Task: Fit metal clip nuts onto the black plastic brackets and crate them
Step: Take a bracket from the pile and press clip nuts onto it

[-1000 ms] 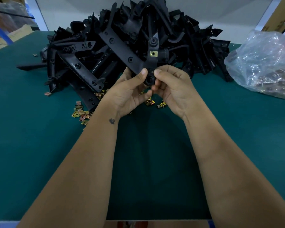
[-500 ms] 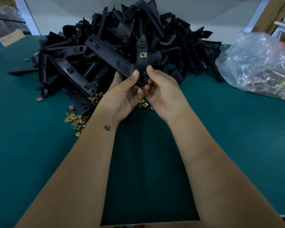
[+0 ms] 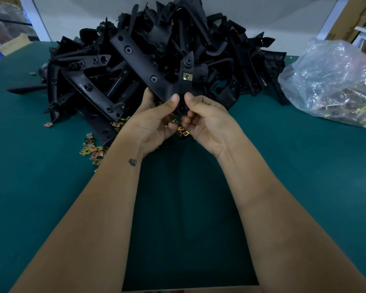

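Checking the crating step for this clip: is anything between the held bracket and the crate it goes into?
Cannot judge: no crate shows in this view. Both the left hand and right hand grip the black bracket, one clip nut fitted, held above the green table before the bracket pile.

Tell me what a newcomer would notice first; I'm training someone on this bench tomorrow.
First the tall bracket pile at the back of the green table. Next the left hand and right hand at centre, gripping one bracket that carries a fitted clip nut. Then the loose nuts left of the wrists and the clear bag at right.
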`<state>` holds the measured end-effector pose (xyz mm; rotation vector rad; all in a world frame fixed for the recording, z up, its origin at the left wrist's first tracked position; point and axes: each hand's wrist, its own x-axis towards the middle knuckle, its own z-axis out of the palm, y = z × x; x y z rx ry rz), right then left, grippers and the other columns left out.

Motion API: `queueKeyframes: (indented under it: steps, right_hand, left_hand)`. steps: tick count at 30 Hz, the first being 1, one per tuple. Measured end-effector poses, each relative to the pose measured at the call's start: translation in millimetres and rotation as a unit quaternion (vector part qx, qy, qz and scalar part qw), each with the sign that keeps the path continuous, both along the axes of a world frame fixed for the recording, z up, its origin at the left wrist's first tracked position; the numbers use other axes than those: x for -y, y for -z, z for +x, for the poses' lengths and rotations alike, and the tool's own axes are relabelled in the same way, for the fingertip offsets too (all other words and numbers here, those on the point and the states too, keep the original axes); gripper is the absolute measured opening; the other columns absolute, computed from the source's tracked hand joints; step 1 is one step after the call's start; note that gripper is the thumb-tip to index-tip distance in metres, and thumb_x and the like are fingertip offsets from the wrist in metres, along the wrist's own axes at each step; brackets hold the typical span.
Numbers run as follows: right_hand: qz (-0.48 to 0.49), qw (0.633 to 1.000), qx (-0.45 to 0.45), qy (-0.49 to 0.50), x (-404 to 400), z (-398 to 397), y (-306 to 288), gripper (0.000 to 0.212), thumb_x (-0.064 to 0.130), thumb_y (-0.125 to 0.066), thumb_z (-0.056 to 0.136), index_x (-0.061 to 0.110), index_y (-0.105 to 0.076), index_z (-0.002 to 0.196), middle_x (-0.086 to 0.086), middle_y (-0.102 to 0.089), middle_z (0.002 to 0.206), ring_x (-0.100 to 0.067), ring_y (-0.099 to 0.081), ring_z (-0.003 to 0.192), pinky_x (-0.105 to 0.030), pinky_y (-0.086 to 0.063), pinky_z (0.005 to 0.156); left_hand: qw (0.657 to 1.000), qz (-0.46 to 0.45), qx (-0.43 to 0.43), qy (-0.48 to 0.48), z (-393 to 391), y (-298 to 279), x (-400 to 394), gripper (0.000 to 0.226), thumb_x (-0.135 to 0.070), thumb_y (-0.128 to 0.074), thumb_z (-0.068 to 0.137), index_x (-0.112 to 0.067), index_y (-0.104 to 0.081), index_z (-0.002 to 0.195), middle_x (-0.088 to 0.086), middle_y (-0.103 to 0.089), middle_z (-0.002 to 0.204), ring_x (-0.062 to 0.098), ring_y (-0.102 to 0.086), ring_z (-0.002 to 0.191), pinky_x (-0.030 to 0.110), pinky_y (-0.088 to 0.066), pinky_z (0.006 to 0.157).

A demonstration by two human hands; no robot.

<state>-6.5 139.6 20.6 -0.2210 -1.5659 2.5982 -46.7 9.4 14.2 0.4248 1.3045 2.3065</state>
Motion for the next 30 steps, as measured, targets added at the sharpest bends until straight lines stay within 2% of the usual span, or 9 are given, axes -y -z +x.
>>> queueKeyframes:
  steps: [3,8,13,17,19,21,25,28,30]
  right_hand:
    - [0.018,1.000,0.007,-0.006,-3.0,-0.5,0.1,0.037,0.011,-0.063,0.093,0.013,-0.052,0.058,0.001,-0.047,0.054,-0.012,-0.047,0.051,-0.021,-0.048,0.053]
    - [0.041,0.999,0.010,-0.030,-6.9,-1.0,-2.2,0.046,0.010,-0.063,0.093,0.019,-0.057,0.048,0.002,-0.047,0.055,-0.011,-0.046,0.054,-0.021,-0.047,0.053]
    - [0.074,0.996,0.016,-0.048,-12.7,0.1,-3.9,0.044,0.010,-0.062,0.094,0.017,-0.054,0.052,0.001,-0.046,0.055,-0.012,-0.046,0.050,-0.022,-0.046,0.054]
    - [0.141,0.987,0.024,-0.066,-17.7,1.3,-5.5,0.040,0.007,-0.063,0.093,0.014,-0.047,0.056,0.000,-0.045,0.054,-0.013,-0.044,0.052,-0.022,-0.043,0.051]
    - [0.133,0.989,0.010,-0.066,-19.6,1.6,-7.3,0.039,0.009,-0.065,0.091,0.015,-0.050,0.056,0.001,-0.048,0.054,-0.012,-0.047,0.050,-0.021,-0.045,0.050]
    - [0.118,0.992,-0.010,-0.044,-19.3,0.8,-8.9,0.033,0.011,-0.067,0.090,0.015,-0.056,0.059,0.003,-0.051,0.054,-0.010,-0.051,0.049,-0.020,-0.048,0.052]
    - [0.093,0.995,-0.023,-0.004,-13.5,-1.3,-8.2,0.024,0.023,-0.063,0.095,0.011,-0.063,0.075,0.002,-0.053,0.058,-0.011,-0.054,0.052,-0.024,-0.053,0.059]
    - [0.052,0.999,-0.014,0.007,-10.3,-2.7,-5.8,0.041,0.039,-0.048,0.102,0.004,-0.067,0.094,-0.003,-0.057,0.065,-0.014,-0.058,0.057,-0.028,-0.053,0.066]
    - [0.082,0.996,-0.014,0.038,-7.4,-3.6,-4.0,0.043,0.040,-0.044,0.103,0.006,-0.070,0.095,-0.004,-0.059,0.067,-0.014,-0.058,0.058,-0.026,-0.051,0.061]
  left_hand:
    - [1.000,-0.024,0.002,-0.005,-1.4,-0.7,1.5,0.030,-0.017,-0.065,0.091,-0.031,-0.050,0.113,-0.008,-0.072,0.098,0.007,-0.063,0.066,0.015,-0.042,0.046]
    - [0.999,-0.044,-0.002,-0.003,-1.9,-3.0,4.9,0.039,-0.026,-0.074,0.075,-0.037,-0.055,0.108,-0.012,-0.071,0.100,0.004,-0.061,0.069,0.016,-0.042,0.047]
    - [0.998,-0.066,-0.002,0.010,-2.8,-4.9,5.9,0.041,-0.026,-0.073,0.076,-0.034,-0.051,0.110,-0.013,-0.070,0.095,0.002,-0.062,0.066,0.015,-0.040,0.044]
    - [0.993,-0.112,-0.013,0.020,-4.2,-6.7,8.2,0.048,-0.023,-0.073,0.077,-0.033,-0.052,0.119,-0.016,-0.070,0.087,0.000,-0.057,0.058,0.015,-0.039,0.043]
    - [0.996,-0.087,-0.023,0.019,-3.8,-6.5,6.7,0.041,-0.021,-0.072,0.082,-0.035,-0.055,0.117,-0.015,-0.070,0.091,0.000,-0.059,0.060,0.015,-0.041,0.044]
    - [0.998,-0.053,-0.033,-0.003,-1.8,-6.0,2.4,0.036,-0.017,-0.071,0.086,-0.032,-0.056,0.116,-0.009,-0.071,0.100,0.003,-0.063,0.070,0.017,-0.046,0.050]
    - [0.999,0.030,0.014,-0.021,0.5,-2.1,-7.0,0.035,-0.011,-0.064,0.092,-0.018,-0.052,0.124,0.003,-0.068,0.113,0.015,-0.066,0.088,0.022,-0.054,0.064]
    - [0.996,0.067,0.038,-0.034,-1.8,0.7,-7.2,0.031,-0.009,-0.059,0.096,-0.016,-0.053,0.125,0.002,-0.070,0.109,0.014,-0.067,0.086,0.025,-0.056,0.069]
    - [0.995,0.078,0.043,-0.045,-3.7,2.2,-6.4,0.026,-0.006,-0.058,0.097,-0.016,-0.054,0.121,0.001,-0.073,0.100,0.013,-0.070,0.080,0.026,-0.058,0.071]
